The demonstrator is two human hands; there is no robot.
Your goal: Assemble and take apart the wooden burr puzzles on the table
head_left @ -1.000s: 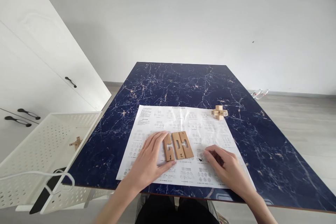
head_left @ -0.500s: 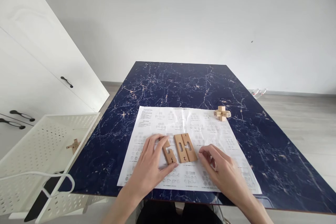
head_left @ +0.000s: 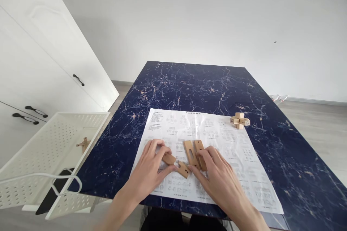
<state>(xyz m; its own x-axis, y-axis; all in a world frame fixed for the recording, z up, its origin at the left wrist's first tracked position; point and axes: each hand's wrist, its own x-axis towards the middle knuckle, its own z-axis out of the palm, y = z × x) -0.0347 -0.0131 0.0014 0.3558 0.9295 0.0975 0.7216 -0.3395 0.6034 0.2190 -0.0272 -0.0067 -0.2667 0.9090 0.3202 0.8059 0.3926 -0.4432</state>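
Observation:
Flat wooden puzzle pieces with cut-out notches lie on the printed sheet [head_left: 244,173] in front of me. My left hand [head_left: 149,169] pinches the notched puzzle piece marked 3 [head_left: 183,170], which sits slanted, between thumb and fingers. To its right are a slotted puzzle piece [head_left: 189,148] and the puzzle piece marked 1 [head_left: 198,144], side by side with a narrow gap. My right hand [head_left: 219,175] has its thumb at the lower end of the slotted piece and its index finger over the piece marked 1. The fingers partly cover both pieces.
An assembled wooden cross puzzle [head_left: 239,120] stands at the sheet's upper right corner on the dark blue marbled table [head_left: 187,86]. Left of the table, a white perforated basket [head_left: 65,133] holds another wooden piece [head_left: 84,145]. A white cabinet [head_left: 48,43] stands behind it.
My right hand has moved left onto the pieces. The piece marked 3 has turned to a steeper slant in my left hand, and the other two have come slightly apart. The view has shifted.

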